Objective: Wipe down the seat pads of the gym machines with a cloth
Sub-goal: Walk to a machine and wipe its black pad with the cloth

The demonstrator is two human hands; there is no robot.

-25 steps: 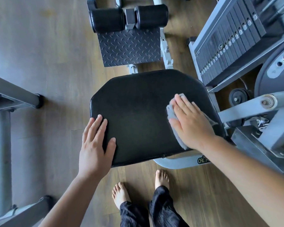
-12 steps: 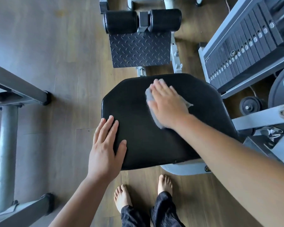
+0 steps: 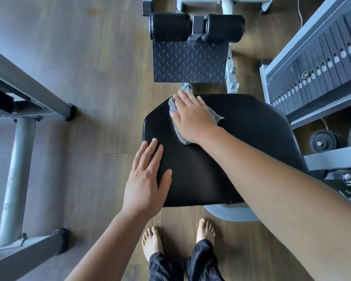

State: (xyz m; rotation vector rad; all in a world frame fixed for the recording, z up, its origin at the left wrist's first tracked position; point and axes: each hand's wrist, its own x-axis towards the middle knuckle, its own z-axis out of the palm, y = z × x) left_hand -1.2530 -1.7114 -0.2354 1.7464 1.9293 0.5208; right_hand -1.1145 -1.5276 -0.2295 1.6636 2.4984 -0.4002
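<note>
Seat pad (image 3: 241, 151): black, padded, centre of frame, on a grey machine frame. Cloth (image 3: 175, 116): grey, pressed flat under right hand (image 3: 192, 116) at the pad's upper-left corner, fingers spread, none curled. Left hand (image 3: 146, 179): open, flat, bracing the lower-left edge. Progress: wipe under way; no visible sign which areas are done. Other machines' pads presumably remain.

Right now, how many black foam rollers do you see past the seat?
2. The left roller and the right roller sit side by side above the tread plate, beyond the seat pad. Others may be out of frame.
</note>
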